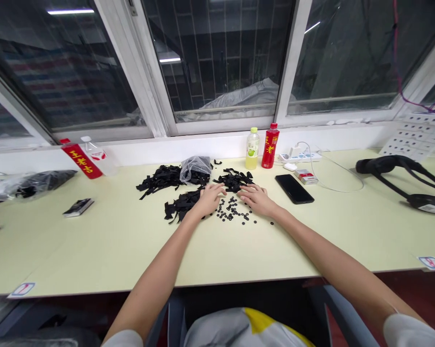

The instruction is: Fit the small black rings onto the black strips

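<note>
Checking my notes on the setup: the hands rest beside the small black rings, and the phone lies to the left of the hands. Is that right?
Not quite. The head view shows the phone to the right of the hands, not the left. The left hand and right hand do rest beside the small black rings.
</note>
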A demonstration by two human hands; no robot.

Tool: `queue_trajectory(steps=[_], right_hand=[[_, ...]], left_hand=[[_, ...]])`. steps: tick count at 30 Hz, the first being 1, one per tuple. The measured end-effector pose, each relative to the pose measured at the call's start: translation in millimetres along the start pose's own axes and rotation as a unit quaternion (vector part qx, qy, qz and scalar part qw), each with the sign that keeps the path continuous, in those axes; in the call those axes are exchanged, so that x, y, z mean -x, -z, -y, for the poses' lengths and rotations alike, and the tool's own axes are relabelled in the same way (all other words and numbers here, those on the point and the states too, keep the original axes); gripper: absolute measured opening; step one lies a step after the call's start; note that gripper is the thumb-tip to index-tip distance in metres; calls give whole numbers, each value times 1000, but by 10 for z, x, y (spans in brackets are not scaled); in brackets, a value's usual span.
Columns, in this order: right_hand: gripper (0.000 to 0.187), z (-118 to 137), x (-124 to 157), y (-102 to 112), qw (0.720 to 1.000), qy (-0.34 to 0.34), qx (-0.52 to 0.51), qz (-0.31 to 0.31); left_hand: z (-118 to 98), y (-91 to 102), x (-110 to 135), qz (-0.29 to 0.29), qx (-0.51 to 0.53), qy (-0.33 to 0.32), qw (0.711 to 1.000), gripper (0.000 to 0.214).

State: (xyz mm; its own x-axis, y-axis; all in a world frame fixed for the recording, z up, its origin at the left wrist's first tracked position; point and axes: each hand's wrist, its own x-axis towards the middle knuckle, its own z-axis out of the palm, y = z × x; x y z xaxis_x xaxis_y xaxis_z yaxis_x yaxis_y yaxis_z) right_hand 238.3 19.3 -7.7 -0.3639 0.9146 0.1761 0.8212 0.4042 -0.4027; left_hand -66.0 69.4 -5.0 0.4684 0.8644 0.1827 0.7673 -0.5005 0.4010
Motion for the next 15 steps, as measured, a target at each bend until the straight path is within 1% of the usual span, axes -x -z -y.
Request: queue_trajectory(steps=[2,4,6,9,12,13,15], right_hand=[[51,8,-1,-1,1000,1,1,-5],[50,-5,-1,4,1000,0,-5,-17],[49,-32,0,10,999,-1,-20,-36],[48,-74,0,17,995,7,-57,-79],[42,-87,-1,18,986,33,-109,-124],[41,-80,-1,15,982,47,-127,-134],[43,-48,0,5,973,78,-162,-146]], left_hand=[[-46,-74,-55,24,-3,12,1000,56],[-72,-115,-88,33,2,15,999,58],[-85,-118,-91,19,15,16,1000,54],[-102,-53,-44,-31,56,3,998,39],[-154,43,31,-70,160,-25,984,22],[-183,68,54,-72,208,-27,975,21],[-256,94,94,-63,308,-21,949,33]])
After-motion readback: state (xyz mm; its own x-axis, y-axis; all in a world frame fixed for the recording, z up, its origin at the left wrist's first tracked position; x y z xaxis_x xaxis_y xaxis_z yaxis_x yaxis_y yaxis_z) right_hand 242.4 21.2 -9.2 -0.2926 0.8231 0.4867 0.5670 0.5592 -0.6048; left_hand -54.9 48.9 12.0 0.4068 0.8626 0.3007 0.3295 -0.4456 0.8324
